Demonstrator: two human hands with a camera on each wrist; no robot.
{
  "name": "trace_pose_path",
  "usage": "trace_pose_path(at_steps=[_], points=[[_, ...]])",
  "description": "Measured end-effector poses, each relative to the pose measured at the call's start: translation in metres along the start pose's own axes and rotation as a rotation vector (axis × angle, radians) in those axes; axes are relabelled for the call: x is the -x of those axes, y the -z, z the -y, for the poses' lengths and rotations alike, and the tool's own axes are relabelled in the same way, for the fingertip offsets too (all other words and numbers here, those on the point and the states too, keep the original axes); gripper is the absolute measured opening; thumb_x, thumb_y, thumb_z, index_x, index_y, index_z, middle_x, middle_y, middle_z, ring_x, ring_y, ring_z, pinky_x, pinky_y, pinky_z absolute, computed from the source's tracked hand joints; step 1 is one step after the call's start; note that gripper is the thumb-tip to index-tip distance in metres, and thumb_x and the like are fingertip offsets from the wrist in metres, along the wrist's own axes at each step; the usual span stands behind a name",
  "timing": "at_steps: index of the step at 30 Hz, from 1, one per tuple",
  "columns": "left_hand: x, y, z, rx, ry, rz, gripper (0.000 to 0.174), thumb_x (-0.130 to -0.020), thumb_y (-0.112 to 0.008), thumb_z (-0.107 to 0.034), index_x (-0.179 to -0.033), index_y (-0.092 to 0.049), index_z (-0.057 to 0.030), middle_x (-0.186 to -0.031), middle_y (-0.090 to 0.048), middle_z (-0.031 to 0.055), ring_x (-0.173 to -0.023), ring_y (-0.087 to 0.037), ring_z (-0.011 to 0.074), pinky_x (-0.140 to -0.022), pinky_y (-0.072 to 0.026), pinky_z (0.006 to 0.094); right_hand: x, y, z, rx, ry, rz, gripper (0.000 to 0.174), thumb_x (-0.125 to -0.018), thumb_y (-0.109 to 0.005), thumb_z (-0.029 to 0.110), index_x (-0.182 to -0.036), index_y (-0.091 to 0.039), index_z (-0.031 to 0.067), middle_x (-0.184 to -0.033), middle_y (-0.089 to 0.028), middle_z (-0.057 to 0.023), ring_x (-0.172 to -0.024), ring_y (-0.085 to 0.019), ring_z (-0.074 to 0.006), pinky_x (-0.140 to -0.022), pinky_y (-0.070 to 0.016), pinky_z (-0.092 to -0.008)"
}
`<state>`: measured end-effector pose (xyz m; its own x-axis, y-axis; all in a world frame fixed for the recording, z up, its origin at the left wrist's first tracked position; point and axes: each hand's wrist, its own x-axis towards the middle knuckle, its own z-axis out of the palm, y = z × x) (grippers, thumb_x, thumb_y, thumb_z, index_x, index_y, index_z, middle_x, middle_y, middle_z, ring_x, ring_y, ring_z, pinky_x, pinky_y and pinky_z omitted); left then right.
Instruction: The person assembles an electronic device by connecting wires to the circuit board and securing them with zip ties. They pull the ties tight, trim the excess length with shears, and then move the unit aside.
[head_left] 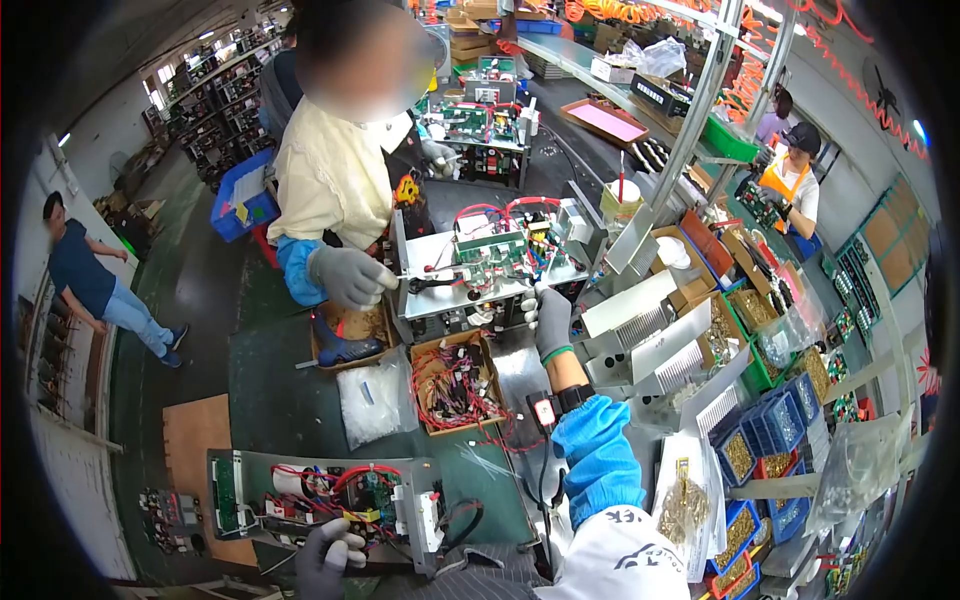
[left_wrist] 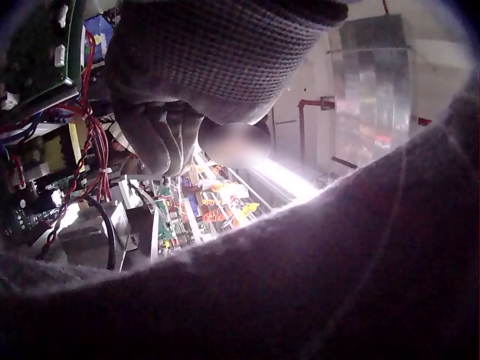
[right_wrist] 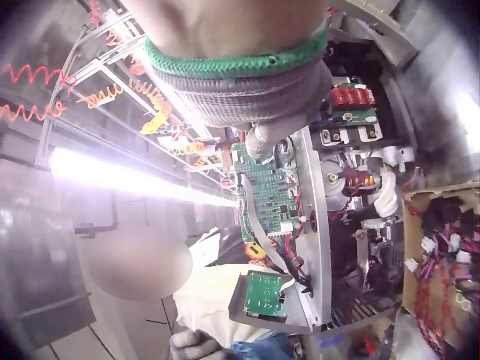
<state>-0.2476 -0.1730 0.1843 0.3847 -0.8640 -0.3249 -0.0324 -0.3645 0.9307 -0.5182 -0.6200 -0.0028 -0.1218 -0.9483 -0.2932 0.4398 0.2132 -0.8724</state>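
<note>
My left hand [head_left: 328, 555] [left_wrist: 202, 75], in a grey glove, is at the near edge of the lower open chassis [head_left: 405, 500], its fingers loosely bent beside red wires [left_wrist: 96, 150]; nothing shows in its grasp. Farther forward, my gloved right hand [head_left: 553, 318] has bent fingers at the near edge of another chassis [head_left: 428, 303] [right_wrist: 319, 225]. In the right wrist view its fingers [right_wrist: 262, 142] touch down by a green circuit board [right_wrist: 266, 187]; what they hold is hidden. A person opposite has a gloved hand [head_left: 348, 275] [right_wrist: 199, 345] at that chassis's left side, by a thin rod.
A box of red wires [head_left: 455, 385] [right_wrist: 442, 262] and a clear bag [head_left: 372, 405] lie between the two chassis. Metal heat sinks [head_left: 640, 320] stand right of my right hand, with blue bins of small parts [head_left: 775, 420] beyond. More assemblies [head_left: 480, 122] stand at the back.
</note>
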Motion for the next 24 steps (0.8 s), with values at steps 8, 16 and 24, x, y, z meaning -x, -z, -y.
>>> trace_pose_path(at_steps=[8,16,24], points=[[0.002,-0.004,-0.016,0.009,0.020,-0.032,0.032,-0.106,-0.052,-0.020,-0.131,-0.062,-0.0018,-0.101,-0.065,0.0030,-0.085,-0.060,0.0098,-0.077,-0.0499,0.0258,-0.046,-0.017,0.037,0.353,0.641,-0.051,0.030,-0.098,-0.051,0.020,-0.112,-0.066,-0.0025,-0.082,-0.066,-0.0081,-0.059,-0.058,-0.0113,-0.053,-0.0454,-0.0278],[-0.002,-0.010,-0.035,-0.036,0.072,-0.148,0.034,-0.107,-0.051,-0.020,-0.133,-0.059,0.0015,-0.104,-0.066,0.0053,-0.086,-0.060,0.0110,-0.079,-0.0498,0.0263,-0.143,-0.051,0.110,0.712,0.162,0.457,0.028,-0.097,-0.057,0.028,-0.094,-0.071,0.0044,-0.083,-0.068,-0.0065,-0.060,-0.062,-0.0156,-0.054,-0.0488,-0.0342],[-0.011,-0.017,-0.026,-0.031,0.061,-0.148,0.034,-0.106,-0.053,-0.021,-0.132,-0.060,0.0008,-0.105,-0.066,0.0061,-0.086,-0.061,0.0116,-0.079,-0.0505,0.0271,-0.193,-0.059,0.119,1.169,0.245,0.920,0.015,-0.090,-0.059,0.010,-0.102,-0.066,0.0054,-0.095,-0.069,-0.0113,-0.082,-0.069,-0.0254,-0.073,-0.0538,-0.0341]])
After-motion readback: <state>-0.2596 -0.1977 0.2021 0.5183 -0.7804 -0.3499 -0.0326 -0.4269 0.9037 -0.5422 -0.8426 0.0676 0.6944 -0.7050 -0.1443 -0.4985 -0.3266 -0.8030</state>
